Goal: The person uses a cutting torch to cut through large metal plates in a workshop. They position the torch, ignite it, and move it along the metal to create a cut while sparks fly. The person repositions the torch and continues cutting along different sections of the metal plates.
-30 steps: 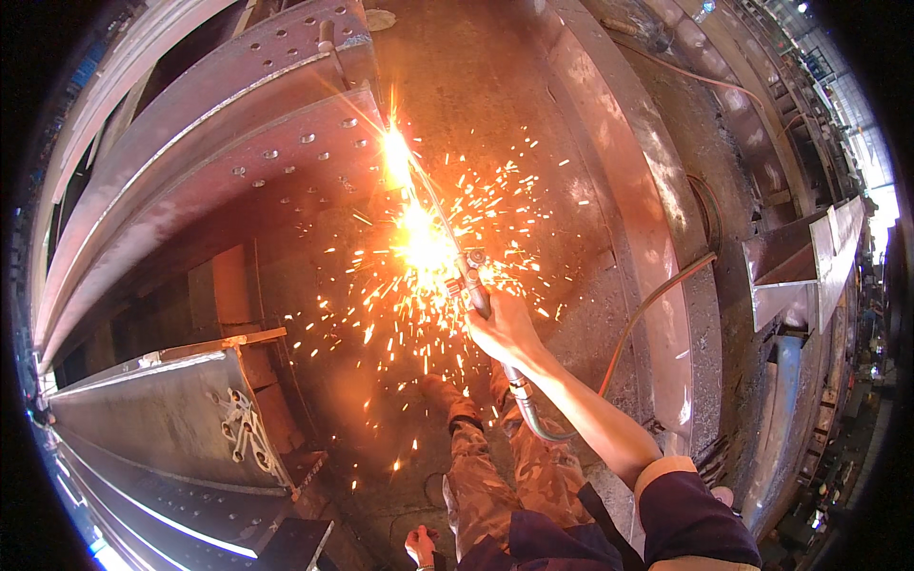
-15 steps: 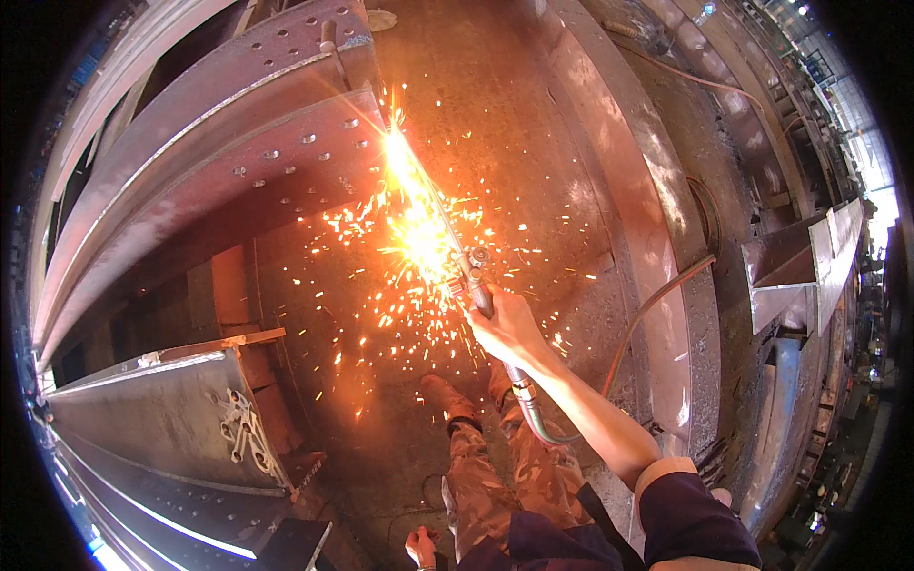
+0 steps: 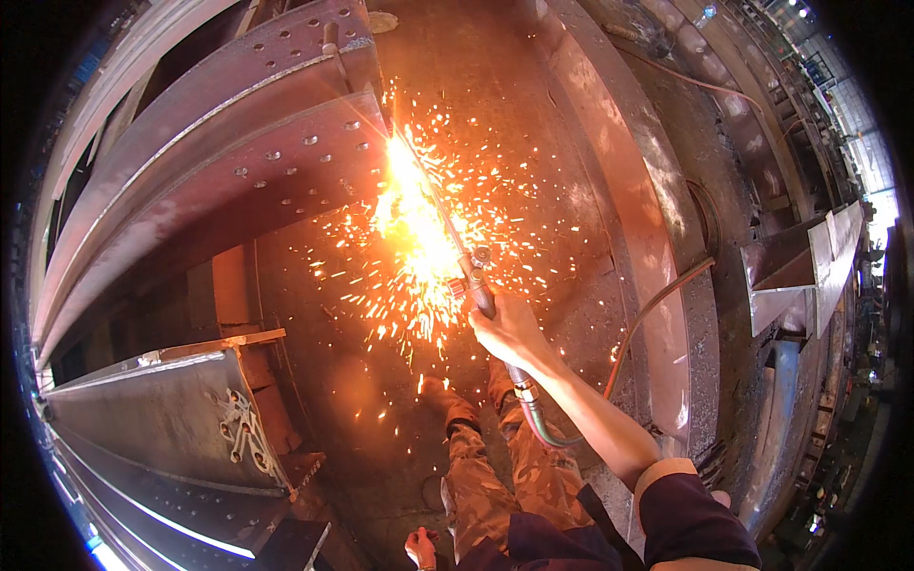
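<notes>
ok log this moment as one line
right hand: gripping torch | left hand: away from torch | glow: at beam end | sparks: spraying

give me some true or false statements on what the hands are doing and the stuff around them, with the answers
1. The right hand is wrapped around a torch. True.
2. Both hands grip it. False: the left hand is low near the picture's bottom edge, apart from the torch.
3. The bright glare lies just right of the end of a steel beam with holes in it. True.
4. The torch has nothing joined to its rear end. False: a hose runs from it.
5. The person's legwear is plain blue. False: the trousers are camouflage-patterned.
</notes>
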The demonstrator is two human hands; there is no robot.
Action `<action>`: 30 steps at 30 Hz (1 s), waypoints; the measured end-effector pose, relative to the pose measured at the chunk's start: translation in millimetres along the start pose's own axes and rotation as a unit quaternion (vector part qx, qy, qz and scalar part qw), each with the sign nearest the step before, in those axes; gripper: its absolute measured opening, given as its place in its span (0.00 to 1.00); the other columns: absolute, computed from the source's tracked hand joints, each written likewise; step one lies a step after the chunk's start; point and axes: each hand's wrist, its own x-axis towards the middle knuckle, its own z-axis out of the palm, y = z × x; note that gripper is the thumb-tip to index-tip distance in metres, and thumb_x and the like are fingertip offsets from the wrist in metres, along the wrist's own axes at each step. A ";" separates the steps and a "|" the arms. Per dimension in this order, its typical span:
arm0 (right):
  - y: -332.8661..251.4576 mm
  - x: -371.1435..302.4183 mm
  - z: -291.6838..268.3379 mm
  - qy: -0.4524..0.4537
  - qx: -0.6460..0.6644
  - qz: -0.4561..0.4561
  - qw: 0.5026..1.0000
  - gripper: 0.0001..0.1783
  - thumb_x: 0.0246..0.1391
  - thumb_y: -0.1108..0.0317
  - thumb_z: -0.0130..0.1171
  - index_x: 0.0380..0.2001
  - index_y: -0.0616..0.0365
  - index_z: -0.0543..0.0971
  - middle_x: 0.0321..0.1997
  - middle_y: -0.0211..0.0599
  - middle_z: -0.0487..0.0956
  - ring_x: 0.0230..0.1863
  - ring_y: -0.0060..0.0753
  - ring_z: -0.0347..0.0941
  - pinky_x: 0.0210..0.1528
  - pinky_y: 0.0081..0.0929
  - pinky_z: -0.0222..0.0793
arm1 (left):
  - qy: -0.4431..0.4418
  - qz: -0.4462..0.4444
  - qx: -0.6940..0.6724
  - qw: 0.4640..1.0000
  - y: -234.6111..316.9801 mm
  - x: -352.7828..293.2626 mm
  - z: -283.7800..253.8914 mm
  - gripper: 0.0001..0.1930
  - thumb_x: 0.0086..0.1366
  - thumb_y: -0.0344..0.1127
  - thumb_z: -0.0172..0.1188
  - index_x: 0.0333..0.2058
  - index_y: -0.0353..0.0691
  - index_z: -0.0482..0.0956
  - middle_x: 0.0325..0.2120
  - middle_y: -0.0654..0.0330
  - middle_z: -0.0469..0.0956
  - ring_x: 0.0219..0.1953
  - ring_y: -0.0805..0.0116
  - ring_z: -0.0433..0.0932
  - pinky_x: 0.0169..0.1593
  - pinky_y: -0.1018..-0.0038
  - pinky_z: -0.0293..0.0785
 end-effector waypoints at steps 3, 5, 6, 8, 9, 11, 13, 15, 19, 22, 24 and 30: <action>1.6 0.8 0.2 0.002 0.023 -0.014 1.000 0.17 0.48 0.60 0.55 0.16 0.62 0.70 0.13 0.44 0.71 0.16 0.42 0.71 0.21 0.41 0.64 | -0.014 0.006 -0.001 1.000 -2.3 2.1 -1.9 0.14 0.61 0.32 0.55 0.20 0.27 0.72 0.16 0.48 0.78 0.15 0.59 0.78 0.21 0.66 0.79; 2.8 0.6 -2.6 -0.032 0.021 0.009 0.999 0.16 0.49 0.60 0.55 0.16 0.62 0.70 0.13 0.44 0.72 0.16 0.42 0.72 0.21 0.42 0.65 | -0.016 -0.004 -0.005 1.000 -3.6 4.0 -1.6 0.14 0.61 0.32 0.55 0.20 0.27 0.72 0.16 0.48 0.78 0.15 0.59 0.78 0.21 0.65 0.78; 2.8 0.4 -3.4 -0.046 0.028 0.015 0.998 0.16 0.49 0.60 0.55 0.16 0.62 0.70 0.13 0.44 0.72 0.16 0.42 0.72 0.22 0.42 0.65 | -0.007 -0.007 -0.003 1.000 -4.3 4.5 -1.1 0.14 0.61 0.32 0.55 0.19 0.27 0.72 0.16 0.48 0.78 0.15 0.59 0.78 0.21 0.65 0.78; 1.1 0.4 -2.5 -0.017 0.030 0.009 0.999 0.16 0.49 0.60 0.55 0.16 0.62 0.70 0.13 0.44 0.71 0.16 0.41 0.72 0.22 0.42 0.65 | 0.011 -0.011 0.002 1.000 -5.1 4.5 -0.2 0.14 0.61 0.32 0.55 0.19 0.28 0.71 0.16 0.48 0.77 0.15 0.59 0.78 0.20 0.65 0.78; 0.1 0.5 -2.1 -0.005 0.039 0.009 0.999 0.16 0.49 0.60 0.55 0.16 0.62 0.70 0.12 0.44 0.71 0.16 0.41 0.72 0.22 0.42 0.64 | 0.007 -0.003 -0.003 1.000 -5.2 4.1 0.0 0.14 0.61 0.32 0.55 0.19 0.27 0.72 0.16 0.48 0.77 0.15 0.59 0.78 0.21 0.65 0.77; -1.4 0.7 -3.5 -0.008 0.015 -0.003 1.000 0.16 0.49 0.60 0.55 0.17 0.62 0.70 0.12 0.43 0.71 0.16 0.41 0.71 0.21 0.41 0.64 | -0.001 0.014 -0.012 1.000 -4.7 2.3 -0.3 0.14 0.61 0.32 0.55 0.19 0.27 0.72 0.16 0.48 0.77 0.15 0.58 0.77 0.21 0.65 0.77; -3.2 0.5 -6.4 -0.022 0.001 -0.002 1.000 0.16 0.49 0.59 0.55 0.18 0.61 0.70 0.12 0.43 0.70 0.16 0.40 0.70 0.21 0.41 0.63 | 0.005 0.005 -0.013 1.000 -2.4 1.4 1.1 0.14 0.61 0.32 0.55 0.19 0.27 0.72 0.16 0.49 0.77 0.15 0.59 0.77 0.22 0.65 0.77; -5.5 -0.6 -10.6 -0.043 -0.006 0.005 0.999 0.16 0.49 0.59 0.55 0.19 0.61 0.70 0.12 0.42 0.70 0.15 0.41 0.68 0.20 0.40 0.62 | 0.021 0.003 0.007 1.000 1.1 -0.3 3.2 0.14 0.61 0.32 0.56 0.19 0.27 0.73 0.15 0.49 0.77 0.16 0.59 0.78 0.22 0.64 0.77; -12.4 -1.7 -16.8 -0.061 0.020 0.019 0.998 0.16 0.50 0.58 0.55 0.21 0.61 0.70 0.14 0.42 0.71 0.16 0.40 0.68 0.22 0.41 0.62 | 0.026 0.000 0.022 0.999 12.9 -7.5 7.1 0.15 0.60 0.33 0.57 0.18 0.29 0.73 0.15 0.50 0.77 0.16 0.61 0.78 0.23 0.64 0.76; -14.5 -1.8 -20.0 -0.062 0.018 0.028 0.998 0.15 0.50 0.59 0.54 0.24 0.61 0.71 0.17 0.44 0.72 0.21 0.41 0.71 0.26 0.42 0.65 | 0.019 0.029 0.049 0.998 23.3 -17.0 7.1 0.15 0.60 0.32 0.57 0.17 0.29 0.73 0.14 0.51 0.76 0.16 0.62 0.77 0.24 0.64 0.76; -14.2 -0.6 -19.3 -0.053 0.007 0.020 0.998 0.11 0.51 0.63 0.53 0.26 0.61 0.71 0.17 0.40 0.72 0.20 0.35 0.71 0.25 0.38 0.65 | 0.032 0.055 0.137 0.988 28.7 -21.6 6.6 0.15 0.60 0.32 0.57 0.17 0.29 0.72 0.14 0.52 0.76 0.16 0.62 0.77 0.24 0.65 0.76; -9.1 4.6 -18.2 -0.077 -0.008 0.031 0.997 0.09 0.52 0.64 0.53 0.26 0.60 0.71 0.16 0.36 0.72 0.20 0.30 0.72 0.25 0.34 0.66 | 0.029 -0.002 0.006 1.000 31.8 -17.2 11.1 0.14 0.59 0.32 0.56 0.18 0.29 0.71 0.12 0.55 0.74 0.17 0.61 0.77 0.25 0.65 0.76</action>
